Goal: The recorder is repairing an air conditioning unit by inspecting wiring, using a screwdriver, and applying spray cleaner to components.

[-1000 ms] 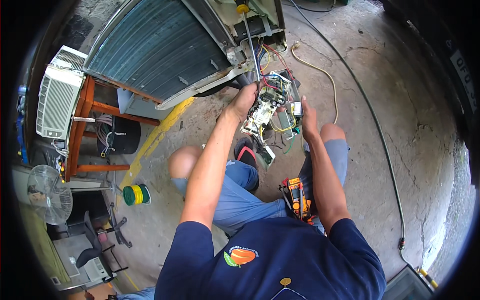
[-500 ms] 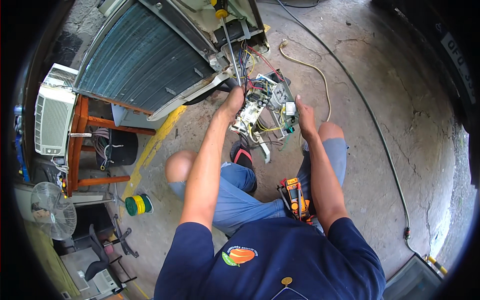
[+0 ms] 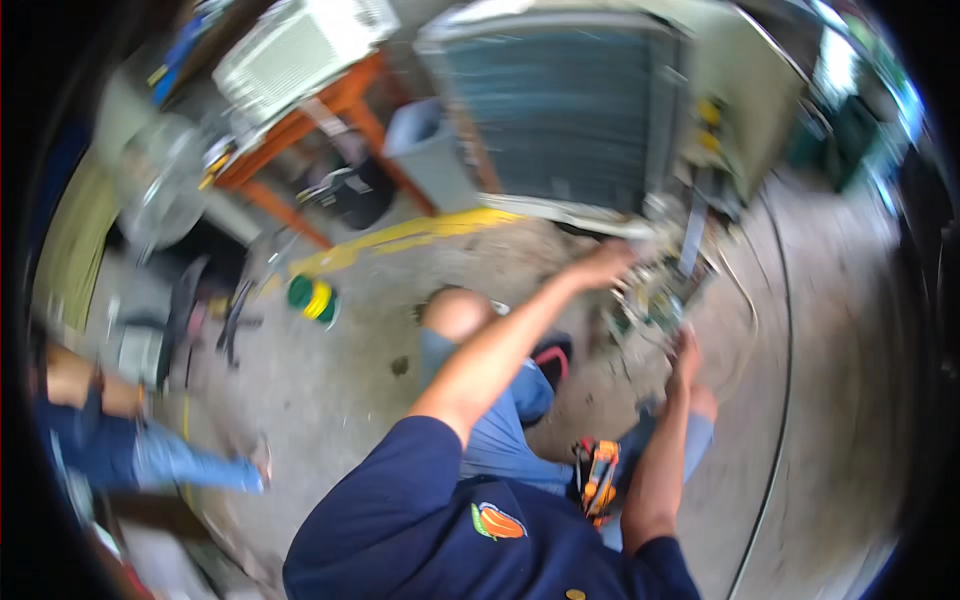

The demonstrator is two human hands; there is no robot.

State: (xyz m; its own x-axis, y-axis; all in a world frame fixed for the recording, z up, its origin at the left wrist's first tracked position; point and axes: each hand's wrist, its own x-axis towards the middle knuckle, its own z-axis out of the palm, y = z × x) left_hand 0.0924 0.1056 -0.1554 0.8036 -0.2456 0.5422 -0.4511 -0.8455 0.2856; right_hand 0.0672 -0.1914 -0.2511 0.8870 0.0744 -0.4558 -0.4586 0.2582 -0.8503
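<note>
On my feed: board assembly (image 3: 655, 305), jagged and wiry, just off the lower right corner of the dark, finely ribbed coil (image 3: 570, 120), over rough concrete floor (image 3: 345, 420). Left hand (image 3: 605, 264) at its upper left edge, right hand (image 3: 686, 358) at its lower right; blur, can't tell if either's clamped. Vs half a second ago: view swung left, another person's denim leg (image 3: 195, 460) now showing.

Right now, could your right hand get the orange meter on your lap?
Probably yes: the orange meter lies near the right forearm and nothing seems to cover it, so the right hand could draw back.
</note>
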